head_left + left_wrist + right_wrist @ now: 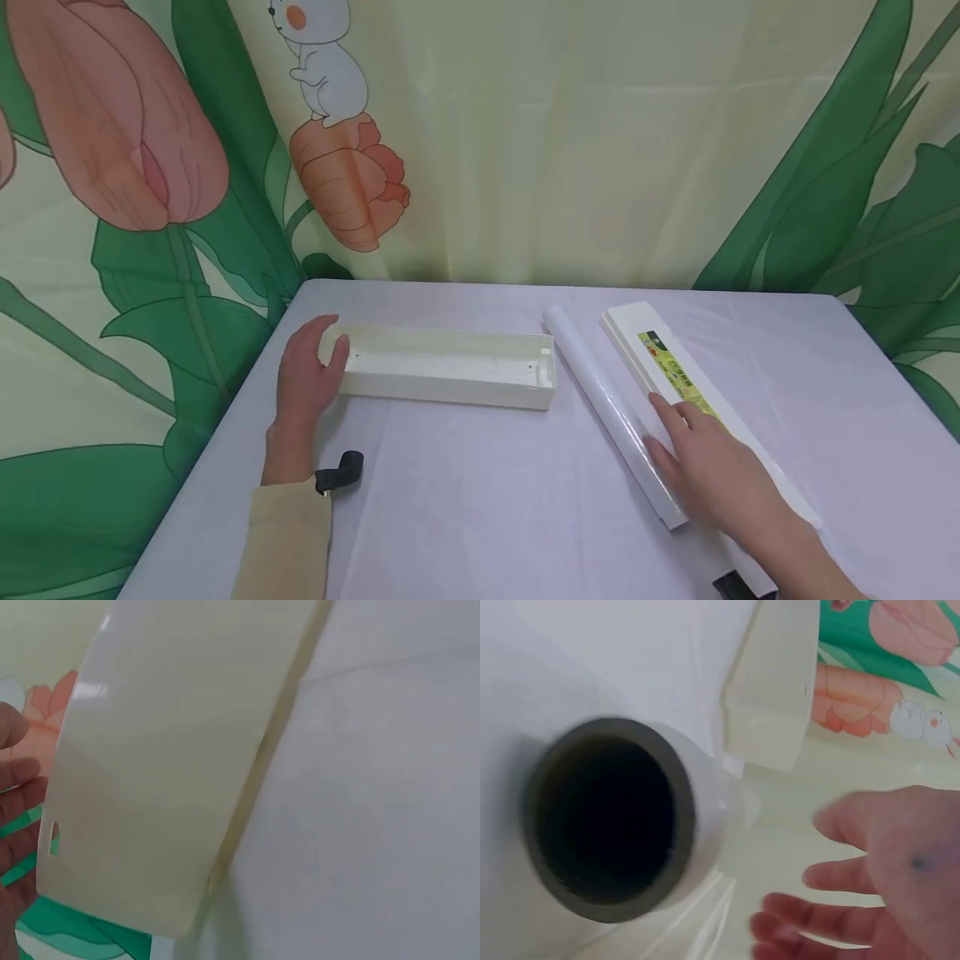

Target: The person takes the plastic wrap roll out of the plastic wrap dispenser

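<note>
A long, white, open-topped plastic box (442, 392) lies crosswise on the table. My left hand (309, 367) is at its left end, thumb in front and fingers extended; in the left wrist view those fingers (16, 772) show beside the box end. To the right, a roll of clear plastic film (607, 400) lies slantwise, its dark hollow core facing the right wrist camera. Beside it is a long white lid-like piece (750, 433) with a yellow-green label. My right hand (712, 467) is over this piece and the roll, fingers spread loosely; contact cannot be told.
A white cloth (450, 517) covers the table. Behind it hangs a curtain (562, 150) printed with tulips, leaves and a rabbit on a carrot. A black wrist mount (341, 471) sticks out at my left cuff.
</note>
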